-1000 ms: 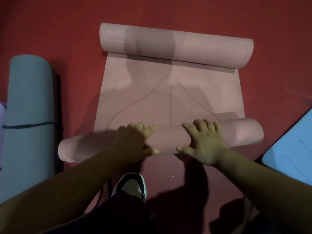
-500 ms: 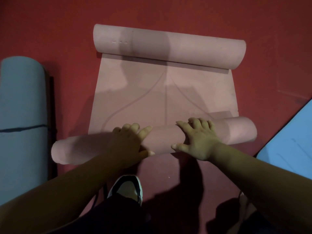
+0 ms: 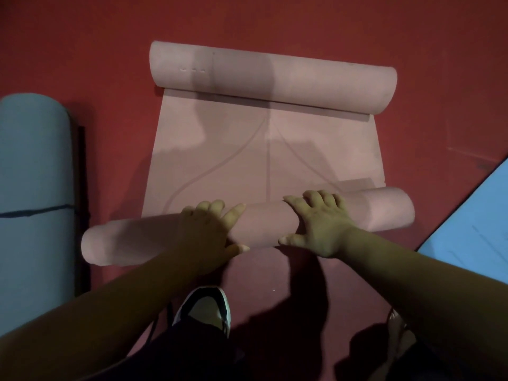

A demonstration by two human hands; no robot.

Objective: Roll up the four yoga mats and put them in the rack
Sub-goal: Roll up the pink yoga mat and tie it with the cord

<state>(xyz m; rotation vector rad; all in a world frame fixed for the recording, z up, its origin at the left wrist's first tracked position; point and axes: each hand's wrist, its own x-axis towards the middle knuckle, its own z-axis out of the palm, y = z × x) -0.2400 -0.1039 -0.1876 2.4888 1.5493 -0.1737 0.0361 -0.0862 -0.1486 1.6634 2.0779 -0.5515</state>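
Note:
A pink yoga mat (image 3: 220, 149) lies on the red floor, partly rolled. Its near end forms a thick roll (image 3: 264, 226) lying crosswise in front of me. The far end is curled into a second roll (image 3: 275, 75). My left hand (image 3: 206, 232) rests on top of the near roll left of centre, fingers spread over it and thumb on the near side. My right hand (image 3: 321, 224) presses on the roll right of centre in the same way. A rolled grey-blue mat (image 3: 30, 188) with a dark strap lies at the left.
A light blue mat (image 3: 472, 243) lies flat at the right edge. My shoe (image 3: 206, 306) stands just behind the near roll. A dark bar (image 3: 82, 202) runs along the grey-blue mat's right side. No rack is in view.
Both hands stay on the near roll. The flat stretch between the two rolls has shortened slightly, and the view has shifted a little.

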